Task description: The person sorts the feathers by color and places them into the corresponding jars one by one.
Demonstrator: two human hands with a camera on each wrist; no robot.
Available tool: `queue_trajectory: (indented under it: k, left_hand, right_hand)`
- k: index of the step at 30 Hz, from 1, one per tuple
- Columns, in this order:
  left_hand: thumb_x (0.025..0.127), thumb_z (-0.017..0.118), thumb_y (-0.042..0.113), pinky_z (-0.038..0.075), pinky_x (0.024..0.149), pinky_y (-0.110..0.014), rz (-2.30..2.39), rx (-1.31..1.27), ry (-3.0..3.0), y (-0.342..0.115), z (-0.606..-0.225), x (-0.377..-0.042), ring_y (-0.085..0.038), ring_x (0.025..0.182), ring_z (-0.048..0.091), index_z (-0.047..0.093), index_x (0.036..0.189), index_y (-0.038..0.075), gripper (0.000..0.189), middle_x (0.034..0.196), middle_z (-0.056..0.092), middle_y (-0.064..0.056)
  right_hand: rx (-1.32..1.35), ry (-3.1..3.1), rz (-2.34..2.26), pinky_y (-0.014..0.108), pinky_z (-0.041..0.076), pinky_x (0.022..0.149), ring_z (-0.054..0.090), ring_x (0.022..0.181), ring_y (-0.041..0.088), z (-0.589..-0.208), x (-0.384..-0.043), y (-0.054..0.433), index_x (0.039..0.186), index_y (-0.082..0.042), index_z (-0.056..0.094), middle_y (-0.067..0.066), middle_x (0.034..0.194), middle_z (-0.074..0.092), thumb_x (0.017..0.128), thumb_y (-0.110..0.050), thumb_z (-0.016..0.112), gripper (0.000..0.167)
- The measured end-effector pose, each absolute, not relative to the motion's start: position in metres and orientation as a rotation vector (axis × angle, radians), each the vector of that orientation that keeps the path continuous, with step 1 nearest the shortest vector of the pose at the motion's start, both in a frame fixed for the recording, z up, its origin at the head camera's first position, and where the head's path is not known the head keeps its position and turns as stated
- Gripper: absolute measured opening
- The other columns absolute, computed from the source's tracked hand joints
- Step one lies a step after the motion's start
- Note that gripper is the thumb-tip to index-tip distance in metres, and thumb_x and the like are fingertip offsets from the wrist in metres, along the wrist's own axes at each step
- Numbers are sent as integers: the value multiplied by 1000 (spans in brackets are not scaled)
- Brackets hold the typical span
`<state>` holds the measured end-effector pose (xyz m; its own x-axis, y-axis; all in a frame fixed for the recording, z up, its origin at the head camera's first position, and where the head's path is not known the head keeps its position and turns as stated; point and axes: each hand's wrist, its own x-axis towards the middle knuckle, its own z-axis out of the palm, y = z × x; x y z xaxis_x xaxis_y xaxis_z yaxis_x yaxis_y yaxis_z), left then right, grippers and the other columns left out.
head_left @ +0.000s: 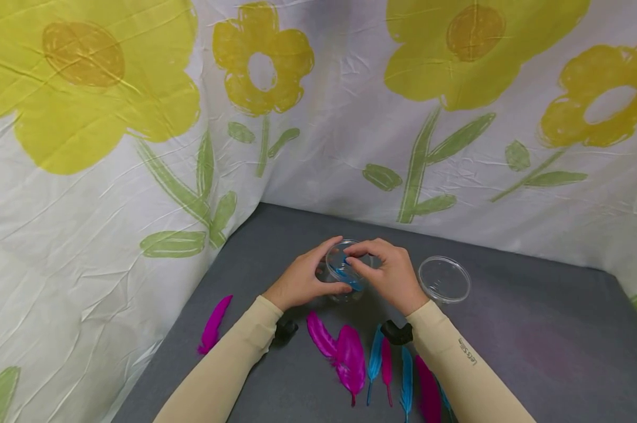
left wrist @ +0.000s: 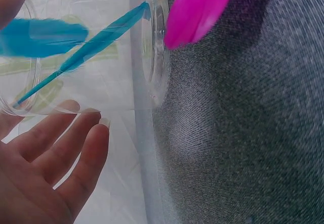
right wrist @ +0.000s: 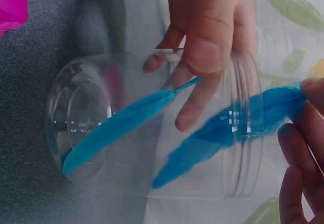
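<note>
A clear jar [head_left: 344, 297] with an open mouth stands on the grey cloth, and my left hand [head_left: 309, 277] grips it round the side near the rim. Inside leans a blue feather [right wrist: 119, 125], its tip at the bottom and its quill up toward the mouth. Over the opening, my right hand [head_left: 391, 273] pinches a second blue feather [right wrist: 217, 130] between thumb and fingers. Most of that feather is down past the threaded rim, with its top still in the fingertips.
A clear round lid [head_left: 445, 281] lies right of the jar. Nearer me are magenta feathers [head_left: 351, 357] and blue feathers [head_left: 374, 358], some partly under my right forearm. One magenta feather [head_left: 215, 325] lies far left. A flower-printed curtain [head_left: 318, 158] hangs behind the table.
</note>
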<state>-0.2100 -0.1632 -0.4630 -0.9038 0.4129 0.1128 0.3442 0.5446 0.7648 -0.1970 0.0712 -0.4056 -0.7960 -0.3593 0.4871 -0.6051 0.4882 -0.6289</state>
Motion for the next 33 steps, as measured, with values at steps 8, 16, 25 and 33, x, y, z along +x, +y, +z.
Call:
queue_trajectory:
  k: [8, 16, 25, 33]
  left_hand:
    - [88, 86, 59, 59, 106, -45, 1292, 669, 2686, -158, -462, -210, -22, 137, 61, 27, 171, 40, 103, 162, 54, 2]
    - [88, 87, 57, 59, 106, -45, 1303, 677, 2684, -156, -462, -211, -21, 136, 62, 27, 171, 40, 104, 158, 57, 0]
    - [88, 87, 58, 60, 105, -47, 1310, 690, 2691, -158, -462, -214, -22, 134, 62, 27, 171, 39, 104, 158, 58, 2]
    - [88, 87, 57, 60, 104, -47, 1311, 677, 2701, -161, -466, -215, -22, 134, 63, 29, 171, 38, 104, 157, 59, 0]
  right_hand:
    - [784, -2492, 1195, 39, 62, 82, 75, 100, 13, -413, -196, 78, 113, -25, 84, -8, 106, 81, 94, -18, 86, 21]
    - [791, -2488, 1221, 48, 63, 86, 77, 102, 24, -413, -193, 83, 113, -19, 84, -6, 108, 81, 95, -17, 85, 18]
    - [801, -2460, 1210, 37, 63, 86, 77, 101, 18, -407, -175, 91, 112, -24, 85, -10, 107, 81, 94, -16, 87, 20]
    - [935, -2403, 1121, 33, 63, 84, 74, 99, 9, -411, -147, 101, 112, -24, 84, -12, 104, 79, 90, -10, 89, 27]
